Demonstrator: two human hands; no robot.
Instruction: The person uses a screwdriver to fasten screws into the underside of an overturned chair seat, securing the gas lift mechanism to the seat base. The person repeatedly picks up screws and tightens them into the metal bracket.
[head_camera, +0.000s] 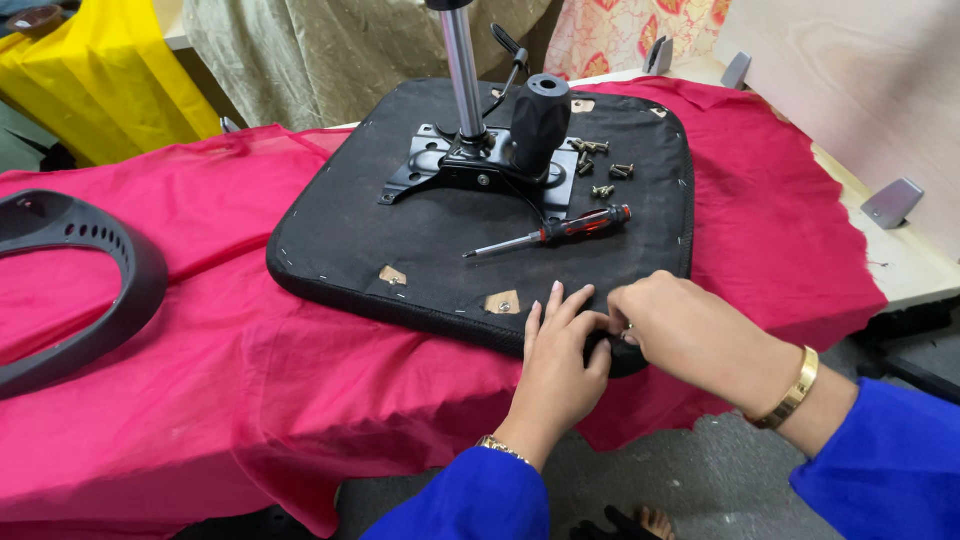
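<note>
Both hands (610, 335) seemingly pinch seat (440, 235) near edge

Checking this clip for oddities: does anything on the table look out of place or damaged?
The red cloth has a ragged, frayed right edge. Loose screws lie scattered on the upturned seat cushion beside a screwdriver. Nothing looks spilled or broken.

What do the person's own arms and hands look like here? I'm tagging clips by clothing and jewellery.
Both arms wear bright blue sleeves. The left hand has a thin gold wristwatch or bracelet at the sleeve edge and pale, fairly long nails. The right hand has a wide plain gold bangle on the wrist and what looks like a small ring on one finger. No gloves.
</note>
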